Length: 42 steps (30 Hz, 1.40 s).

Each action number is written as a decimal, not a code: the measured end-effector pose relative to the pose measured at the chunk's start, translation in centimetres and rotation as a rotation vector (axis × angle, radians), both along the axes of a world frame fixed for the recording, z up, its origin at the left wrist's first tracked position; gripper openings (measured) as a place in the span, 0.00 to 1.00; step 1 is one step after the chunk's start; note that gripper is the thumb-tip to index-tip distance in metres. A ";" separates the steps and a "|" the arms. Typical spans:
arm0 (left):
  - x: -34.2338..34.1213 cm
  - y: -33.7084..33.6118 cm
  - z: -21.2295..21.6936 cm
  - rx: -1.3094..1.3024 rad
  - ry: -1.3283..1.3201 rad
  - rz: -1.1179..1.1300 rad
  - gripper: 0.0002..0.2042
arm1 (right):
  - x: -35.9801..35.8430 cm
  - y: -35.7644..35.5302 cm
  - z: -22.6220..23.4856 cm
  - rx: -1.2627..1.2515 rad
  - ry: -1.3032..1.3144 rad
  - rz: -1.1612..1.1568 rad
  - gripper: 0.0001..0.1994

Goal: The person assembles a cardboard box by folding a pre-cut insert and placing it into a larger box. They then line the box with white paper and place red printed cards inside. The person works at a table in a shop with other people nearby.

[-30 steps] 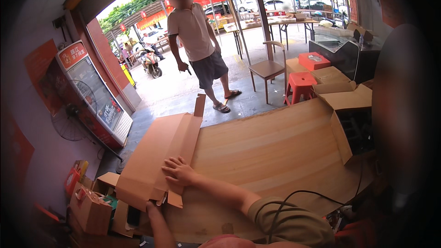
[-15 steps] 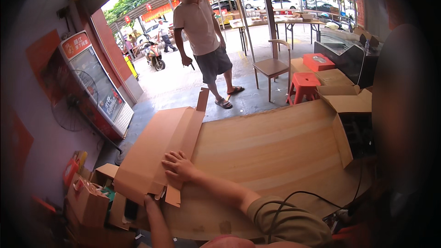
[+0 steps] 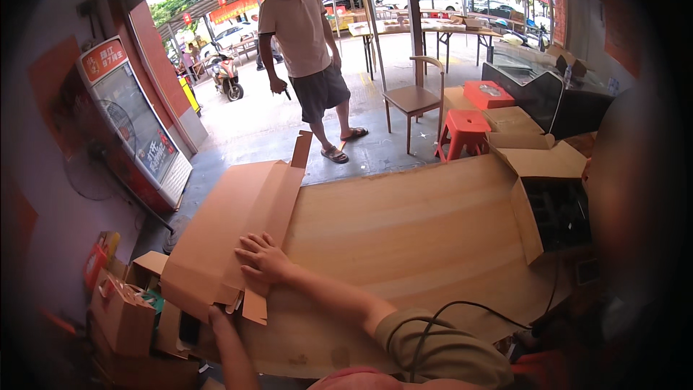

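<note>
A flat, folded-up cardboard box (image 3: 216,217) lies slanted on the left part of the wooden table, its creased panels and end flaps showing. Across its right-hand panel rests my right hand (image 3: 263,256), fingers spread and palm down. My left hand (image 3: 218,316) grips the box's near edge; its fingers are hidden beneath the cardboard. A loose flap (image 3: 255,307) sticks out between the two hands toward me.
The wooden table (image 3: 404,238) stretches to the right, where an open carton (image 3: 530,220) holds dark items. Cartons and paper bags (image 3: 123,314) crowd the left. Beyond stand a person (image 3: 299,36), a chair (image 3: 413,101), a red stool (image 3: 464,133) and a glass-door fridge (image 3: 137,123).
The whole view has shifted, so everything sits a little further left. Both hands keep their places on the cardboard box. The standing person stays at about the same spot.
</note>
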State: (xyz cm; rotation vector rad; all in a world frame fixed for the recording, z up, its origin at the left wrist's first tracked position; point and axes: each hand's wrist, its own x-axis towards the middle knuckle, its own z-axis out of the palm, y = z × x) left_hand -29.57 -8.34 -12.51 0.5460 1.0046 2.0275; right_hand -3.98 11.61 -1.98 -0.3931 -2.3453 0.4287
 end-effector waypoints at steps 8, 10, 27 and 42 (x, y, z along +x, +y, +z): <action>0.3 -0.1 0.6 0.016 0.000 0.015 0.34 | -0.7 0.3 -0.2 0.012 -0.047 -0.011 0.30; 0.6 -0.4 0.8 0.008 0.000 0.014 0.34 | -0.6 -0.1 -0.2 -0.012 -0.066 -0.026 0.30; 1.1 0.6 1.1 -0.024 0.130 0.025 0.35 | -0.1 0.2 0.3 -0.031 -0.061 -0.002 0.30; 3.1 1.1 4.6 -0.001 -0.019 0.022 0.27 | -0.8 0.2 -0.2 -0.043 0.030 -0.009 0.29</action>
